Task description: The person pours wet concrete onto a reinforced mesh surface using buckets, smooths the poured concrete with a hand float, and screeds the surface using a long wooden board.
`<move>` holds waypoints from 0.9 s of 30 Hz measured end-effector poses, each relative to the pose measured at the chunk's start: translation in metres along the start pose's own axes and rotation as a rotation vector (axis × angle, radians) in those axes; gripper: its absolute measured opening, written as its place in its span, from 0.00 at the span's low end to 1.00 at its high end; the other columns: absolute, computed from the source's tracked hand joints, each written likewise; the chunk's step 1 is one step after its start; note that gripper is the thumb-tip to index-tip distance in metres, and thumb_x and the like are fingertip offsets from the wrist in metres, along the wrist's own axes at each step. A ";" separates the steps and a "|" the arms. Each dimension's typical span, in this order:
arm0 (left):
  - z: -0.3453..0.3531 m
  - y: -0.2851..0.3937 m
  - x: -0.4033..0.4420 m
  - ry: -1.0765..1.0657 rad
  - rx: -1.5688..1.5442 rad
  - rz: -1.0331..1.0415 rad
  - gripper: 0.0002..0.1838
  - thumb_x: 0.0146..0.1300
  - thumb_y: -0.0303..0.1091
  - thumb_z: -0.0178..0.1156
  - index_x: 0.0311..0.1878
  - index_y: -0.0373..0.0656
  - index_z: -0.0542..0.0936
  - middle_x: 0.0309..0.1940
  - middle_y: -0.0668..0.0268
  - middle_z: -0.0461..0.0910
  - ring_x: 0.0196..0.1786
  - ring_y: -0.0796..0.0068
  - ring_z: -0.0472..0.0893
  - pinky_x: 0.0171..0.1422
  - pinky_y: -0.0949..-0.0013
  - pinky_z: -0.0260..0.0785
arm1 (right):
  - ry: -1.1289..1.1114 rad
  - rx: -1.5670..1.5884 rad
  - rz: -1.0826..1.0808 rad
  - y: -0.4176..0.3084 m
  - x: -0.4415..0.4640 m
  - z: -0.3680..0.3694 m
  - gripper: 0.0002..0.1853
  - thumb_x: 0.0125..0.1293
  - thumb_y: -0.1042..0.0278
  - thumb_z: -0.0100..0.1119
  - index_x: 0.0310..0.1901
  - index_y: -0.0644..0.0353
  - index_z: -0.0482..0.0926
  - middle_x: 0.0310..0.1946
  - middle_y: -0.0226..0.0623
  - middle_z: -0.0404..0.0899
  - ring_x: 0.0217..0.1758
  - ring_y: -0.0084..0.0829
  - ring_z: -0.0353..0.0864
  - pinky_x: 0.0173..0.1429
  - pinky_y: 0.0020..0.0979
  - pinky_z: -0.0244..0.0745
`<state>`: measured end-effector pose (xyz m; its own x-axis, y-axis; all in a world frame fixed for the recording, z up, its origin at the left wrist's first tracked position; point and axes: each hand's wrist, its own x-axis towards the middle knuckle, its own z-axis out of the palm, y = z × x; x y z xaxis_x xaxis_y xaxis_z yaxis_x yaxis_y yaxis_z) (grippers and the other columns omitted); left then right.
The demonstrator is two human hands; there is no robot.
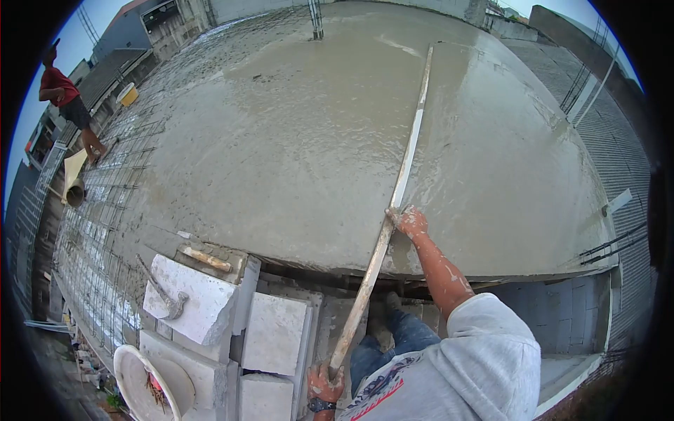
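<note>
A long straight wooden board [409, 151] lies across the wet grey concrete [302, 140], its near end reaching over the slab's edge toward my body. My right hand [410, 221] is closed around the board near its middle, close to the slab's front edge. At the board's near end my left hand [326, 383], with a dark band on the wrist, grips it low beside my leg. Both hands are spotted with cement. The far end of the board rests on the concrete.
White blocks [275, 333] stand stacked at the lower left, with a hammer [168, 298] and a wooden-handled tool [206, 259] on top. A white bucket [179, 382] is beside them. Steel mesh [105, 203] covers the left side, where a person [67, 95] stands near a yellow bucket [128, 94].
</note>
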<state>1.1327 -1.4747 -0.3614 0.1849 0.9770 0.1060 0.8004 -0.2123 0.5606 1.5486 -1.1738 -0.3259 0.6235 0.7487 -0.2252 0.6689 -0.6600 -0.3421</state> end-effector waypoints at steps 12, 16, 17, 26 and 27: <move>0.004 0.021 0.020 -0.242 0.096 -0.373 0.30 0.47 0.58 0.71 0.45 0.42 0.82 0.32 0.53 0.85 0.38 0.53 0.85 0.44 0.55 0.77 | 0.162 0.128 -0.106 0.002 0.031 0.044 0.37 0.54 0.42 0.64 0.54 0.68 0.72 0.42 0.51 0.82 0.47 0.50 0.83 0.52 0.44 0.78; 0.013 0.016 0.017 -0.241 0.134 -0.364 0.26 0.47 0.55 0.71 0.41 0.44 0.82 0.29 0.55 0.84 0.34 0.52 0.84 0.41 0.54 0.77 | 0.144 0.154 -0.093 -0.004 0.030 0.036 0.35 0.53 0.44 0.64 0.52 0.68 0.71 0.42 0.52 0.82 0.46 0.51 0.83 0.52 0.45 0.78; 0.019 0.011 0.016 -0.258 0.119 -0.385 0.26 0.47 0.56 0.71 0.41 0.44 0.82 0.28 0.55 0.84 0.34 0.52 0.84 0.41 0.53 0.77 | 0.152 0.176 -0.083 -0.005 0.029 0.032 0.34 0.53 0.45 0.64 0.51 0.67 0.71 0.42 0.52 0.82 0.45 0.52 0.83 0.52 0.45 0.78; 0.035 0.026 0.007 -0.253 0.016 -0.451 0.27 0.51 0.59 0.68 0.40 0.44 0.81 0.28 0.53 0.84 0.34 0.49 0.84 0.40 0.51 0.76 | 0.197 0.259 -0.150 -0.023 0.028 0.040 0.28 0.53 0.50 0.63 0.46 0.65 0.71 0.39 0.53 0.82 0.44 0.54 0.83 0.51 0.46 0.77; 0.034 0.034 0.005 -0.244 0.017 -0.462 0.27 0.52 0.59 0.68 0.41 0.43 0.82 0.28 0.53 0.84 0.34 0.49 0.84 0.40 0.51 0.76 | 0.208 0.257 -0.186 -0.023 0.029 0.042 0.27 0.53 0.50 0.63 0.46 0.64 0.72 0.39 0.53 0.82 0.44 0.54 0.83 0.50 0.46 0.77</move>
<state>1.1799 -1.4775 -0.3695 -0.0634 0.9365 -0.3449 0.8387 0.2373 0.4901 1.5338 -1.1344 -0.3628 0.5873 0.8082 0.0432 0.6715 -0.4568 -0.5835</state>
